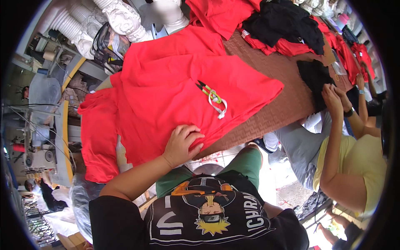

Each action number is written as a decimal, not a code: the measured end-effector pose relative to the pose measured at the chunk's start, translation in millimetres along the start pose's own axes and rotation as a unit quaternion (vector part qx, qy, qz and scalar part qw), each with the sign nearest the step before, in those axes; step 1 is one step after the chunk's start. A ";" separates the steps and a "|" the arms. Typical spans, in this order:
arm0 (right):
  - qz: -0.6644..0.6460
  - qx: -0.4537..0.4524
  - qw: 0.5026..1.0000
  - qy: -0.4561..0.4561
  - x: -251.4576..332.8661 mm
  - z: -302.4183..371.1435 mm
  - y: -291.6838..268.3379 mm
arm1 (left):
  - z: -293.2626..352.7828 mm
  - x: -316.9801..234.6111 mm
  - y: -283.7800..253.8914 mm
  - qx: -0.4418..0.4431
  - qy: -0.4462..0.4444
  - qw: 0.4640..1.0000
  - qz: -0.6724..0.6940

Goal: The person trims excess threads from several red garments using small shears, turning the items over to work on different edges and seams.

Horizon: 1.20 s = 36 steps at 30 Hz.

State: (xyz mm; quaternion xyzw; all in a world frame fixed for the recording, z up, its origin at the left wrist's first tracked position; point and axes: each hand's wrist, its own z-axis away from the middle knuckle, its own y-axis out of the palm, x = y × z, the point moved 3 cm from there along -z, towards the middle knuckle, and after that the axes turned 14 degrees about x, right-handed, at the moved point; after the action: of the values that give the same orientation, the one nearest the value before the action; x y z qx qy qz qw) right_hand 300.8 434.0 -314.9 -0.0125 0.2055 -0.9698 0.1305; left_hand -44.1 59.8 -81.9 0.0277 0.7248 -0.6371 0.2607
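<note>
A red garment is spread over the table in front of me, its sleeve-like part hanging past the left edge. My left hand rests on the near edge of this cloth, fingers a little bent and apart, with nothing in them. Farther off, a pair of thread snips with black blades and yellow-green handles lies on the red fabric, a white cord looped through it. Of my right arm only a short part shows beside my body; the right hand is out of sight.
The brown patterned tabletop bears a heap of black and red garments at the far right. A co-worker in a yellow top handles black cloth there. White ornate columns and a clear bag stand behind; a sewing machine is left.
</note>
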 end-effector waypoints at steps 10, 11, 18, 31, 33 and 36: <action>-0.342 -0.384 0.843 -0.158 9.4 20.6 -236.6 | -4.3 3.0 1.8 0.104 -0.038 0.992 -0.061; -0.349 -0.395 0.834 -0.165 9.9 24.1 -253.2 | -4.8 3.0 1.9 0.107 -0.034 0.992 -0.062; -0.355 -0.406 0.826 -0.161 7.6 35.6 -322.5 | -1.6 0.9 7.5 0.110 -0.048 0.989 -0.081; -0.283 -0.415 0.858 -0.110 2.5 37.6 -309.4 | 4.0 -0.8 13.7 0.093 -0.082 0.990 -0.071; -0.215 -0.367 0.903 -0.065 9.0 32.5 -261.8 | 5.3 -3.9 12.9 0.086 -0.081 0.991 -0.065; 0.060 -0.014 0.995 0.082 21.9 16.9 -121.0 | 1.0 -6.0 11.1 0.063 -0.077 0.994 -0.048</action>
State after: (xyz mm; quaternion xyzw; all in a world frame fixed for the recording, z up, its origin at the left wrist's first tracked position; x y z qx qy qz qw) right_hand 250.9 528.4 -251.4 0.0778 0.2292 -0.9551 0.1709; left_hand -34.5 62.7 -89.6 -0.0393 0.6616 -0.6934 0.2826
